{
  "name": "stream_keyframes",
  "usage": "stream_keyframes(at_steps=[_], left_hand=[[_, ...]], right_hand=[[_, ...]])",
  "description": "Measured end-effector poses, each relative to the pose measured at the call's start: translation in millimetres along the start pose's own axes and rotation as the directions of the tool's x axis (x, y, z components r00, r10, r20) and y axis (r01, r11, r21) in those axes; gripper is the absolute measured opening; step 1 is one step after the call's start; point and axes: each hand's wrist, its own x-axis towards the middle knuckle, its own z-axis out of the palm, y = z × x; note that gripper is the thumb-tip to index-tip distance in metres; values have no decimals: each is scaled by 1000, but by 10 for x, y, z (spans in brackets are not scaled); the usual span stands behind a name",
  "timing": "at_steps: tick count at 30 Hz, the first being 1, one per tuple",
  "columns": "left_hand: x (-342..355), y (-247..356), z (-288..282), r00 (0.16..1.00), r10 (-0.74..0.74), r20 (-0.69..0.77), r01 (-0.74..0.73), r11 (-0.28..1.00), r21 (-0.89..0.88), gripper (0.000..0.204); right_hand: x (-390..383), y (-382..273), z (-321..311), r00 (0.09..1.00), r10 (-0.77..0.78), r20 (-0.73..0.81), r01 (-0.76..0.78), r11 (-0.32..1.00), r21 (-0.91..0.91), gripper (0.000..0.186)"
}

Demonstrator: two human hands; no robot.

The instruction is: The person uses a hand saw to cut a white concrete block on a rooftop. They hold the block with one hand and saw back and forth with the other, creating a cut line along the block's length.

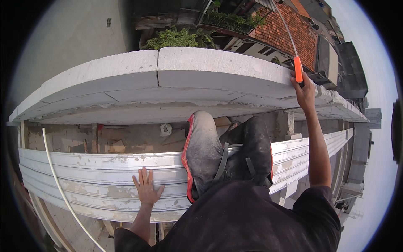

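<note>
Right hand (304, 90), far right: fingers wrapped around the orange plastic handle (298, 69) of a long, thin hand saw blade (284, 26) that runs up and away past the far edge of the pale grey aerated concrete blocks (168, 80).

Left hand (147, 189), near centre-left: flat, fingers spread apart, palm down on the ribbed, plaster-spattered aluminium plank (92, 180). It grips nothing.

A grey shoe with red trim (201, 155) is planted on the same plank. A white cord (63, 193) curves down at the left.

Judgement: the saw looks light, its thin blade probably springy, so hold it by the handle only. The blocks look stiff, crumbly at the edges, dusty.
</note>
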Motion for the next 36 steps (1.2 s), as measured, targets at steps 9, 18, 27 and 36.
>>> stream_keyframes(at_steps=[9,18,27,36], left_hand=[[-36,-219,48,980,-83,181,57,987,148,107],[3,-108,-56,996,-57,63,46,984,172,103],[-120,-287,216,983,-98,158,-4,838,546,86],[-336,-1155,-830,968,-250,-9,246,943,224,97]], right_hand=[[-48,-30,190,995,36,-93,-41,998,-49,38],[17,87,184,999,33,-42,-37,995,-91,45],[41,104,266,995,101,18,-100,994,-38,60],[489,-951,676,951,61,-302,-99,989,-114,59]])
